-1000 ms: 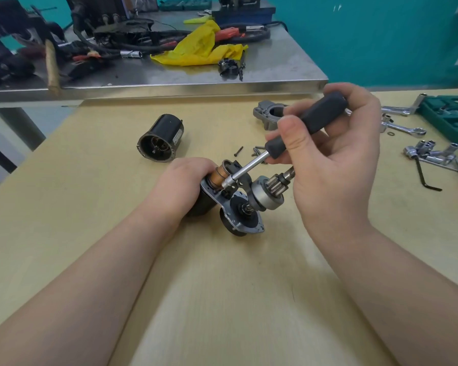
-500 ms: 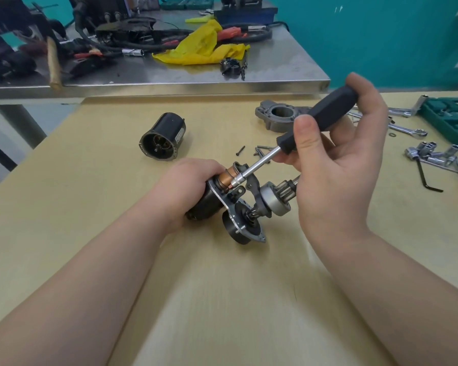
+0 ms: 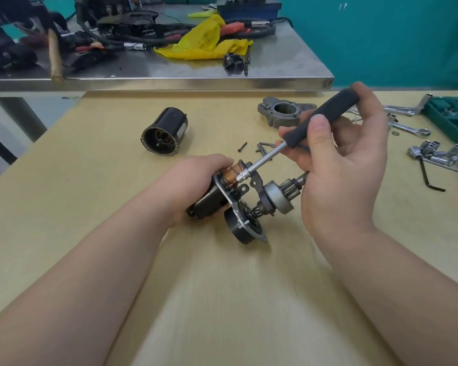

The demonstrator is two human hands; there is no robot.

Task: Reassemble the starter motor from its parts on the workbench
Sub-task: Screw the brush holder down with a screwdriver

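My left hand [image 3: 193,186] grips the dark solenoid body of the starter sub-assembly [image 3: 238,207], which lies tilted on the wooden bench. A copper-coloured part and a grey mounting plate show beside my fingers. The pinion drive gear [image 3: 279,196] sticks out to the right. My right hand [image 3: 339,159] holds a black-handled nut driver [image 3: 325,117]; its silver socket tip [image 3: 242,177] sits on the plate beside the copper part. A black motor housing [image 3: 164,132] lies on its side farther back. The grey nose housing [image 3: 283,112] rests behind my right hand.
Loose screws [image 3: 259,147] lie on the bench between the housings. Sockets [image 3: 431,151], wrenches [image 3: 410,129], an Allen key [image 3: 428,175] and a green tool case [image 3: 452,117] fill the right side. A steel table [image 3: 169,75] with cables and a yellow rag [image 3: 204,40] stands behind.
My right hand has lifted and shifted its fingers along the driver handle while the tip stays on the plate. The assembly has moved slightly right with my left hand.
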